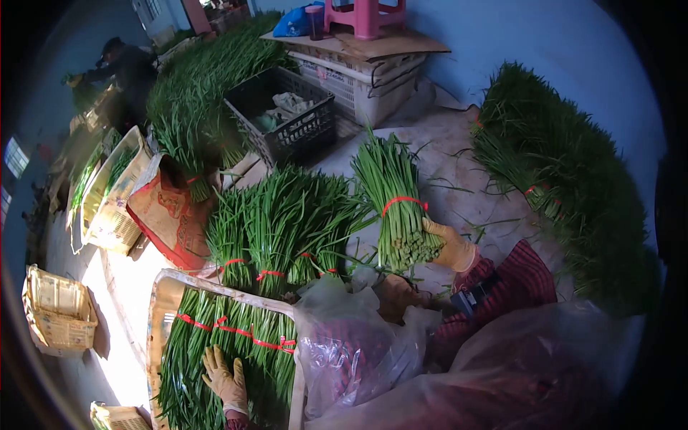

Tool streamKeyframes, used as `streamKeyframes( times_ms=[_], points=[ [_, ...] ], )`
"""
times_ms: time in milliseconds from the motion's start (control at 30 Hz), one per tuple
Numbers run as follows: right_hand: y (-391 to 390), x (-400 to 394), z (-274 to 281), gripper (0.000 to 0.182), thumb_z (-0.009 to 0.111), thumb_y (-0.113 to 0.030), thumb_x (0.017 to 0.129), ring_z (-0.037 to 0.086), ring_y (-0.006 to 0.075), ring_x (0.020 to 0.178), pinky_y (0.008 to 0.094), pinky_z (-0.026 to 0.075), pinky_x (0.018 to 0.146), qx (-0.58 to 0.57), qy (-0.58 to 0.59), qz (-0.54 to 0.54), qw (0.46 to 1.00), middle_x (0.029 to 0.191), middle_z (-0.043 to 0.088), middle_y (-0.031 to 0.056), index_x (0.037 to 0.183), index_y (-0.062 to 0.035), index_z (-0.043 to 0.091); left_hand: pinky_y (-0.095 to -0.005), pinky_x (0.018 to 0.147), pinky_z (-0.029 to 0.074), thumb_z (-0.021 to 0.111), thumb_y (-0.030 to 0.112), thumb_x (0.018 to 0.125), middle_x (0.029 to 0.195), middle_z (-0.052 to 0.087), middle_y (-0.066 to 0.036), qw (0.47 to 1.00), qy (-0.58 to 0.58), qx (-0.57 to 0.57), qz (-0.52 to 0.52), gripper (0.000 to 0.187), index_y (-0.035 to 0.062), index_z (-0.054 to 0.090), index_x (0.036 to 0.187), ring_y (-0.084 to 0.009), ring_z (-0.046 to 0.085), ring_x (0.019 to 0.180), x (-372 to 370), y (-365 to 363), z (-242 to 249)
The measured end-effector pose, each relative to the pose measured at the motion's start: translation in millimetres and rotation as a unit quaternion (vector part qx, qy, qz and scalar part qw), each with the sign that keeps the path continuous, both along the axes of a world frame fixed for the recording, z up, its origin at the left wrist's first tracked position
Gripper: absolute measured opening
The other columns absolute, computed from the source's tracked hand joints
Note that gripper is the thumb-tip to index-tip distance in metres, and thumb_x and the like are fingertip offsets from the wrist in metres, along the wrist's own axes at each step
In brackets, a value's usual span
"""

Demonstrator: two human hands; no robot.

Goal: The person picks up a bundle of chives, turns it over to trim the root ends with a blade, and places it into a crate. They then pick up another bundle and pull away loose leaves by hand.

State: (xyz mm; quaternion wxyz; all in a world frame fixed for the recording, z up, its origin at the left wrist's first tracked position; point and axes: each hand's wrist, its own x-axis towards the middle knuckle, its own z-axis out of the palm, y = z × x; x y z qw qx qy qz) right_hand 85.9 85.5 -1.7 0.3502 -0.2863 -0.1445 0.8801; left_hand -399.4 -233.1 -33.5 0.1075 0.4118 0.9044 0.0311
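Note:
My right hand [453,249], in a pale glove, grips the lower end of a bundle of garlic chives [390,190] tied with a red band, its cut stems facing me. Spread flat, my gloved left hand [226,380] rests on tied chive bundles [269,369] lying side by side in a plastic crate [223,288]. More red-banded chive bundles [287,222] lie on the floor just beyond the crate. Clear plastic sheeting [473,373] covers my lap and partly hides my right forearm.
Chives are heaped along the right wall [573,165] and at the back left. A black crate [287,125] holds cloth-like items. Behind it, a pink stool [365,18] stands on a board over crates. Yellow crates [61,308] and a red sack [172,215] lie left. A person [129,75] works far left.

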Motion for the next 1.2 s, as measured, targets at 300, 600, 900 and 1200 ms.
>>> streamKeyframes(
  times_ms=[300, 600, 900, 1200],
  points=[
    [-69.7, 11.7, 117.5, 0.048, 0.066, -0.028, 0.095, 0.068, 0.0215, 0.100, 0.0356, 0.055, 0.088, 0.235, -0.008, 0.204, 0.950, 0.113, 0.068, 0.0120, 0.129, 0.0027, 0.054, -0.0570, 0.119, 0.011, 0.085, 0.038, 0.065, 0.157, 0.033, -0.014, 0.904, 0.157, 0.270, -0.292, 0.110, 0.0094, 0.028, 0.154, -0.0362, 0.025, 0.148, 142.1, 75.7, 176.3],
    [-47.1, -25.9, 84.9, 0.041, 0.061, -0.028, 0.097, 0.065, 0.0175, 0.095, 0.0287, 0.053, 0.077, 0.082, 0.164, 0.483, 0.856, 0.110, 0.067, 0.0107, 0.120, 0.0050, 0.060, -0.0540, 0.111, 0.030, 0.083, 0.036, 0.065, 0.130, 0.059, -0.009, 0.802, 0.078, 0.183, -0.563, 0.090, 0.0053, 0.044, 0.140, -0.0282, 0.055, 0.122, 247.6, 98.4, 241.4],
    [-12.9, 40.9, -228.6, 0.042, 0.063, -0.026, 0.085, 0.068, 0.0215, 0.091, 0.0310, 0.054, 0.074, 0.328, -0.541, 0.267, 0.727, 0.114, 0.065, 0.0141, 0.122, -0.0077, 0.059, -0.0393, 0.093, 0.052, 0.092, 0.026, 0.057, 0.120, 0.062, -0.019, 0.894, -0.234, 0.116, -0.365, 0.104, -0.0028, 0.037, 0.140, -0.0339, 0.065, 0.108, 248.7, 123.7, 170.0],
    [-95.9, 19.0, -263.8, 0.033, 0.070, -0.029, 0.076, 0.065, 0.0390, 0.102, 0.0439, 0.052, 0.090, 0.248, -0.632, 0.255, 0.688, 0.108, 0.070, 0.0182, 0.103, -0.0088, 0.070, -0.0392, 0.093, 0.052, 0.092, 0.026, 0.056, 0.122, 0.063, -0.019, 0.912, -0.142, 0.091, -0.375, 0.107, -0.0012, 0.037, 0.143, -0.0346, 0.065, 0.109, 260.5, 135.8, 163.0]
  ],
)
